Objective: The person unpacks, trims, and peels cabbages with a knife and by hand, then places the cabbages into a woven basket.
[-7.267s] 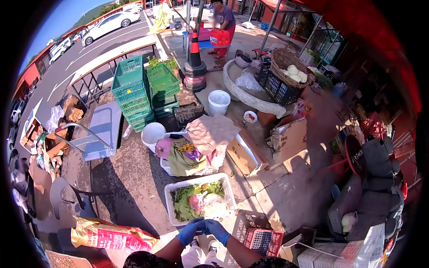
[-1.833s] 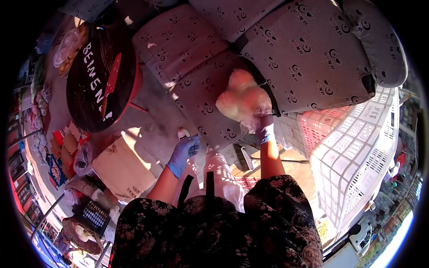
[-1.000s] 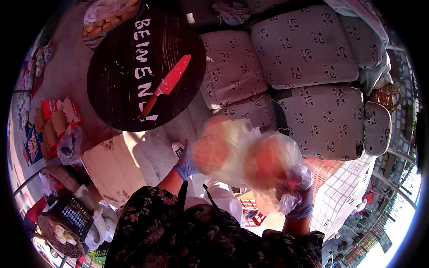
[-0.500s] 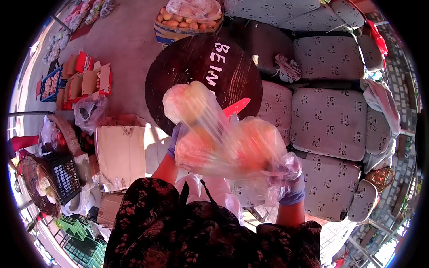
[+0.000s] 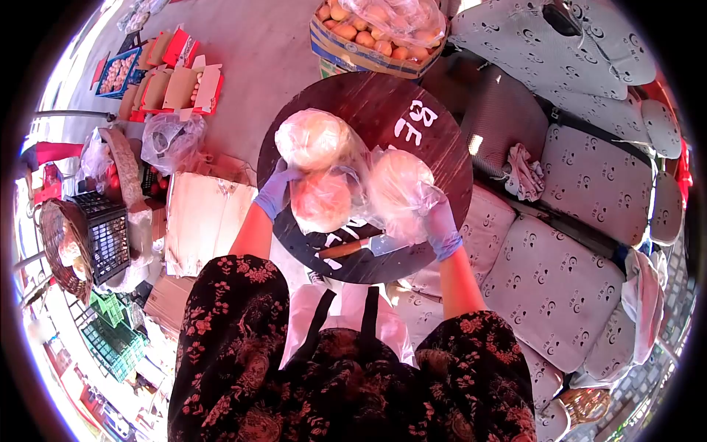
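Note:
Several large, round, pale yellow-pink fruits sit in a clear plastic bag (image 5: 357, 173) over the dark round table (image 5: 449, 158). I cannot tell whether the bag rests on the tabletop. My left hand (image 5: 277, 190), in a thin bluish glove, grips the bag's left side, fingers partly behind the lower left fruit (image 5: 322, 200). At the right, my gloved right hand (image 5: 442, 225) is closed on the plastic around another fruit (image 5: 400, 184). A knife (image 5: 361, 246) with a wooden handle lies on the table just in front of the bag.
A cardboard box of orange fruit (image 5: 379, 40) stands behind the table. Grey patterned seat cushions (image 5: 552, 291) line the right. To the left are a cardboard carton (image 5: 208, 221), a black crate (image 5: 101, 230), a wicker basket (image 5: 62, 250) and red boxes (image 5: 177, 88).
Both hands have carried the bag forward, away from my body and over the table. The stretched plastic now lies closer around the fruits. My view has shifted, and the knife shows more fully.

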### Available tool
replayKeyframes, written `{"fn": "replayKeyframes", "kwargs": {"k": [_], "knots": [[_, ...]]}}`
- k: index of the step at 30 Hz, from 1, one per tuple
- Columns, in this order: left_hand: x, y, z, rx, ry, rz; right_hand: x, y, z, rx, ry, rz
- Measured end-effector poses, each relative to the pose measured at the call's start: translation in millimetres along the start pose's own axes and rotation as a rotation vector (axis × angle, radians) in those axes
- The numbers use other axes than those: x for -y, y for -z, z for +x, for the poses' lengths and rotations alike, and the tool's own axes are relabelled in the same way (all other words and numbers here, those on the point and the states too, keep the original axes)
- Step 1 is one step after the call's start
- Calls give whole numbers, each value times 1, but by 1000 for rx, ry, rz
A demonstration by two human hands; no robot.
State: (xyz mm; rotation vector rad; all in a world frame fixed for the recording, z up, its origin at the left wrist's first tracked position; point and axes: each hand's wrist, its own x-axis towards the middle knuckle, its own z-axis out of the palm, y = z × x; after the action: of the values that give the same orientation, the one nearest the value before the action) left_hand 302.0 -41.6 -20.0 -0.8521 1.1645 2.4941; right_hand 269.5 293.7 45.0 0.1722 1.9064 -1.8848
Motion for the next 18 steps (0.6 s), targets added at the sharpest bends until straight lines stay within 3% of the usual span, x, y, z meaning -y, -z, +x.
{"fn": "replayKeyframes", "kwargs": {"k": [2,4,7,12,18], "knots": [[5,8,-5,-25,-17,126,-8,7,6,-5,44,0],[3,5,-22,-67,6,298,3,11,13,-11,-56,76],[11,-11,-47,-211,-40,224,28,17,17,-139,-79,7],[40,11,-59,-237,-110,213,45,41,19,-342,41,21],[15,-12,-80,-389,7,202,78,45,-1,-559,218,213]]}}
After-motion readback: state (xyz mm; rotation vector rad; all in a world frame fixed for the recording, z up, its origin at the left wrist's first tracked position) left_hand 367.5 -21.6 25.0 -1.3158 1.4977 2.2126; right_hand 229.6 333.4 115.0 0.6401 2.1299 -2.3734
